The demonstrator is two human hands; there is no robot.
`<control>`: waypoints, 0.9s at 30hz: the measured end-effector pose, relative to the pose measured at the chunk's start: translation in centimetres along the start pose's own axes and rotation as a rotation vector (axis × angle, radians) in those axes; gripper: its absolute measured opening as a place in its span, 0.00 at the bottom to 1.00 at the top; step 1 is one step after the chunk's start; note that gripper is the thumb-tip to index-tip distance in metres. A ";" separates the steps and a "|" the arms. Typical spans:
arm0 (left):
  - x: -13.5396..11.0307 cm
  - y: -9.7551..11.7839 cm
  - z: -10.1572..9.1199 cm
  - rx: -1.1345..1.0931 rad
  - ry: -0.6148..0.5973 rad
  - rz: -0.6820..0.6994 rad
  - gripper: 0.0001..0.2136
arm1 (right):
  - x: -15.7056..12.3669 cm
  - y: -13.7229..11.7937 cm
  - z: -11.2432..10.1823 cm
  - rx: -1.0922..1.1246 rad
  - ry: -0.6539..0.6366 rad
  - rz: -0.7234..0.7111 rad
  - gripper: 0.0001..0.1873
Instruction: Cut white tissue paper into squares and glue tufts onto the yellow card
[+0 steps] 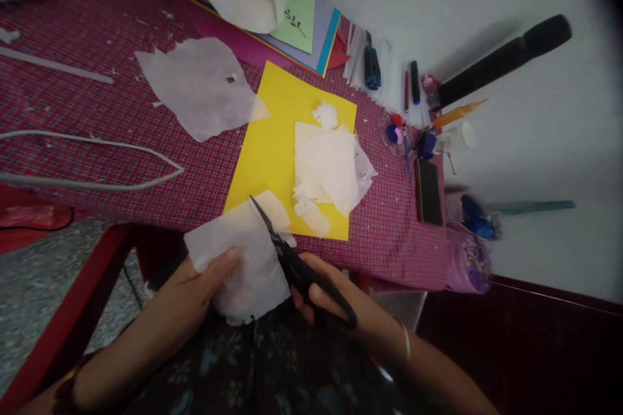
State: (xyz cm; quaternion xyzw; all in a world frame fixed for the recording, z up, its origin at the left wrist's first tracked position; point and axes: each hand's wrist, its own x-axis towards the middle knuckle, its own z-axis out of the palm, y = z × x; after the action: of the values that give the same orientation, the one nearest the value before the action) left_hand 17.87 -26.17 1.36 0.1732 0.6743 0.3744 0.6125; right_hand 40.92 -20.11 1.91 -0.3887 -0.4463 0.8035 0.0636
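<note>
A piece of thin white paper is pinched in my left hand, thumb on top and the other fingers hidden beneath it. My right hand is wrapped round the handles of black scissors. Their blades lie along the right part of the paper, tips pointing up and left; how far apart the blades are I cannot tell. Just beyond, a yellow sheet on the table carries cut white paper pieces and a crumpled white scrap.
A torn white sheet lies left on the checked tablecloth, near a white cable. Coloured papers are stacked at the back. A phone, pens and a purple container stand or lie along the right edge.
</note>
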 end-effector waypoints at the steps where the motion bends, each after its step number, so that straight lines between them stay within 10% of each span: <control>1: 0.1 0.0 -0.2 -0.012 -0.022 -0.013 0.08 | 0.0 0.1 0.1 -0.005 0.006 -0.006 0.32; 13: 0.7 -1.3 -0.7 -0.274 -0.189 -0.225 0.11 | 0.4 0.6 0.4 -0.013 0.071 -0.012 0.31; 19: 0.3 1.0 -0.8 -0.415 0.012 -0.166 0.19 | -0.2 -0.2 0.0 0.072 0.035 -0.162 0.31; 27: 0.4 4.4 -1.2 -0.395 0.202 0.078 0.16 | -2.1 -0.4 -1.9 -0.057 -0.122 -0.002 0.37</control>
State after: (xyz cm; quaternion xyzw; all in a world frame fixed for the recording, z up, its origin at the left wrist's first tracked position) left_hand 15.69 -23.38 4.21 0.0374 0.6388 0.5379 0.5488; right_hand 43.55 -19.60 2.84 -0.3402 -0.4725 0.8126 0.0261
